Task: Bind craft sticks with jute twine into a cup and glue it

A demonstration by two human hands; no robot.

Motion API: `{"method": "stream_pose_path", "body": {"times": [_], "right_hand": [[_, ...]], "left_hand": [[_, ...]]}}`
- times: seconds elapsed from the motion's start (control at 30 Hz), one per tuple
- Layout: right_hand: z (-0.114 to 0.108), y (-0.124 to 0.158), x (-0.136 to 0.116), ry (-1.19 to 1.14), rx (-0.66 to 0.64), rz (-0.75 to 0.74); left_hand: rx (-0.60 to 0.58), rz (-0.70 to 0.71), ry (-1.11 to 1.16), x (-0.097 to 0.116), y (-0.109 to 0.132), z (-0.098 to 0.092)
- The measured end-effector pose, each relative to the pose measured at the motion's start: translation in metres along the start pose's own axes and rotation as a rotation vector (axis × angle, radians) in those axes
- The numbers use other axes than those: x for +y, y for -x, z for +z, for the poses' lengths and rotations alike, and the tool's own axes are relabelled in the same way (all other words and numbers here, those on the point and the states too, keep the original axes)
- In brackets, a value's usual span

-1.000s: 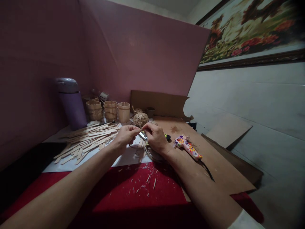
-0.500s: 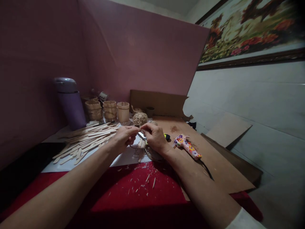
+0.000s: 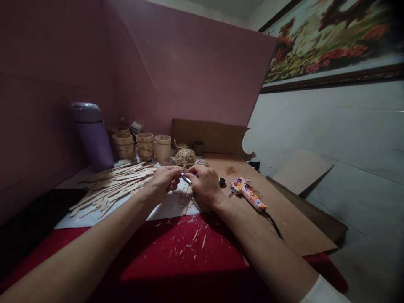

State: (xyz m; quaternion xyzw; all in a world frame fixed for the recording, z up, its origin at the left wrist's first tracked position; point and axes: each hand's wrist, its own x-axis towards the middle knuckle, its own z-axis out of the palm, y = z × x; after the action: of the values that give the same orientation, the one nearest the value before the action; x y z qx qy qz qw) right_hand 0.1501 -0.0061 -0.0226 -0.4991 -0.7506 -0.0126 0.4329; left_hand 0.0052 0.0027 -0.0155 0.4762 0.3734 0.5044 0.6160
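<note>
My left hand [image 3: 166, 181] is closed in a pinch, thumb and forefinger pressed on the end of a thin piece of twine. Close beside it, my right hand [image 3: 203, 183] pinches the same twine, its fingertips almost meeting the left ones. The strand itself is mostly hidden by the fingers. A shiny metal blade [image 3: 186, 179], perhaps of scissors, shows between the hands; whether a hand touches it I cannot tell. Twine loops [image 3: 200, 204] hang or lie below my right hand. Just behind the hands sits a ball of twine [image 3: 185, 157].
Many flat wooden sticks [image 3: 116, 185] lie on white paper at left. Behind them stand several stick-covered cups [image 3: 163, 149] and a purple bottle [image 3: 96, 141]. A flowered glue gun [image 3: 248, 193] rests on a brown board [image 3: 277, 223] at right. Wood scraps litter the red cloth [image 3: 176, 256].
My right hand has shifted slightly, its fingers dipping a little toward the metal blade. The left hand stays nearly still, and nothing else has visibly moved.
</note>
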Motion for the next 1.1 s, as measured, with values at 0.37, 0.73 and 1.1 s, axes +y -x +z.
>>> {"method": "stream_pose_path", "body": {"times": [0.37,0.73,1.1], "right_hand": [[0.0021,0.0026,0.0018,-0.177,-0.140,-0.185],[-0.0004,0.0025,-0.0009,-0.207,-0.021,-0.085],[-0.0027,-0.0008,-0.0028,-0.221,-0.026,0.060]], "left_hand": [[0.072,0.026,-0.093,-0.0020,-0.0021,0.0003],[-0.003,-0.042,-0.042,0.0032,0.0019,0.0019],[-0.034,-0.020,-0.052,0.0016,0.0036,0.0020]]}}
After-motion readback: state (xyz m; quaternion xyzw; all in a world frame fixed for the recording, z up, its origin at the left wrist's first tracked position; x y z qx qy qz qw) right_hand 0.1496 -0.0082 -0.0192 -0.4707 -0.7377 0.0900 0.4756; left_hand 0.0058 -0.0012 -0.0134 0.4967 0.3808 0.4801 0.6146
